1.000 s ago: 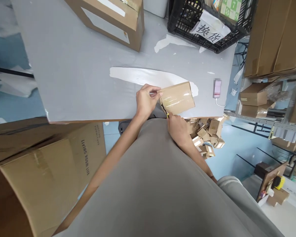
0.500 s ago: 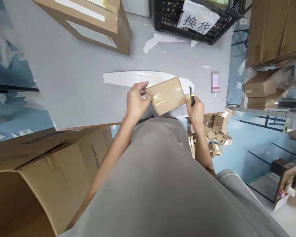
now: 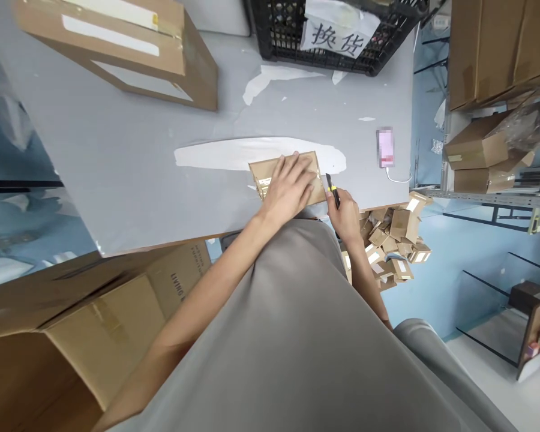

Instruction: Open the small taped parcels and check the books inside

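Note:
A small flat cardboard box (image 3: pixel 258 171) with shiny clear tape on its left part lies near the table's front edge. My left hand (image 3: pixel 288 183) rests on top of it, fingers stretched out and slightly spread, covering its middle. Just off the box's right end, my right hand (image 3: pixel 344 217) is closed round a yellow-and-black utility knife (image 3: pixel 333 193). The knife's blade end points away from me, up and slightly left. A long white torn patch (image 3: pixel 216 153) shows on the grey tabletop (image 3: pixel 130 180) behind the box.
A larger cardboard carton (image 3: pixel 162 78) stands at the back left, beside a black plastic crate (image 3: pixel 279 36) with a paper sign. At the right lies a phone (image 3: pixel 386 147) on a cable. Small boxes (image 3: pixel 402 225) heap below the right edge; a big open carton (image 3: pixel 112 324) stands lower left.
My left hand has gone from gripping the box's left edge to lying flat on its top. The box has come down level, and my right hand with the knife has shifted slightly left and down.

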{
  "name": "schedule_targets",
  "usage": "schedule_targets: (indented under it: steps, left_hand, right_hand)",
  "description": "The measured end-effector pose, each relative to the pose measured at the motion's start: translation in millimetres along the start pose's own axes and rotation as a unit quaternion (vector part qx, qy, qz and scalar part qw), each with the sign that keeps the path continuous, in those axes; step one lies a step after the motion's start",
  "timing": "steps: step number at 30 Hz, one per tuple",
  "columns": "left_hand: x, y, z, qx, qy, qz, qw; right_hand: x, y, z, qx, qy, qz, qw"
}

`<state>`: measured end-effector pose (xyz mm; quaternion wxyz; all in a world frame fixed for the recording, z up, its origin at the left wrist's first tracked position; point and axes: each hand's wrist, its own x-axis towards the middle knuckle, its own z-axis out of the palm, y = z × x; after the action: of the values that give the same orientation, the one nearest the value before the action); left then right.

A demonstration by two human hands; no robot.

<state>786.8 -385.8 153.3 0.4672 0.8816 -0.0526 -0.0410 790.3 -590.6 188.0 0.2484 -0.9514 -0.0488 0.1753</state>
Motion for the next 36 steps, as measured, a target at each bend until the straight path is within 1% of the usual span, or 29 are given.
schedule_targets:
  steps: [4,9,13,17,24,28,30,32,34,36]
  left_hand:
    - [-1,-4,4.3,0.010,0.008,0.000,1.000]
    - [-4,-10,6.2,0.005,0.024,-0.002,1.000]
    - [-4,-12,8.0,-0.007,0.026,-0.003,1.000]
    - [-4,-14,8.8,-0.019,0.027,-0.009,0.999]
    - [-5,-13,11.1,-0.048,0.036,-0.022,0.998]
    - [-7,-16,15.0,-0.058,0.040,-0.021,0.997]
    - [-8,-20,18.2,-0.041,0.039,-0.013,0.998]
    - [-9,-23,21.8,-0.002,0.034,0.002,0.999]
    - [-10,-26,25.2,0.033,0.029,0.019,0.999]
    - [-12,-28,27.9,0.045,0.028,0.031,0.998]
  right_hand:
    - [2,-8,-9,0.005,-0.006,-0.029,1.000]
    - [9,-20,-12,-0.017,-0.051,-0.036,0.998]
    - [13,-33,-13,-0.060,-0.079,-0.016,0.995]
    - [12,-51,-12,-0.113,-0.096,0.020,0.989]
    - [12,-80,-1,-0.159,-0.089,0.079,0.980]
    - [9,-88,-2,-0.185,-0.091,0.096,0.974]
    - [5,-90,-6,-0.215,-0.104,0.111,0.965]
    - [-1,-91,-10,-0.247,-0.123,0.121,0.953]
    - [-7,-91,-13,-0.269,-0.140,0.122,0.945]
    - [-12,-90,-16,-0.283,-0.151,0.123,0.939]
